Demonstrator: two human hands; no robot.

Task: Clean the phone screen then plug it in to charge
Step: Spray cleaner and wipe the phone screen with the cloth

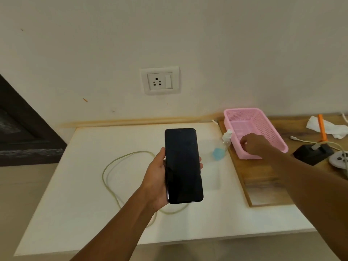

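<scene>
My left hand holds a black phone upright above the white table, its dark screen facing me. My right hand reaches into a pink perforated basket at the right, fingers curled down inside it; whether it holds anything is hidden. A small clear spray bottle with blue liquid lies just left of the basket. A pale green cable loops on the table under the phone. A white wall socket with a switch sits on the wall above.
The basket rests on a wooden board. Further right lie crumpled white tissue, an orange tool, a black adapter with white cables and a white plug. A dark frame stands at left.
</scene>
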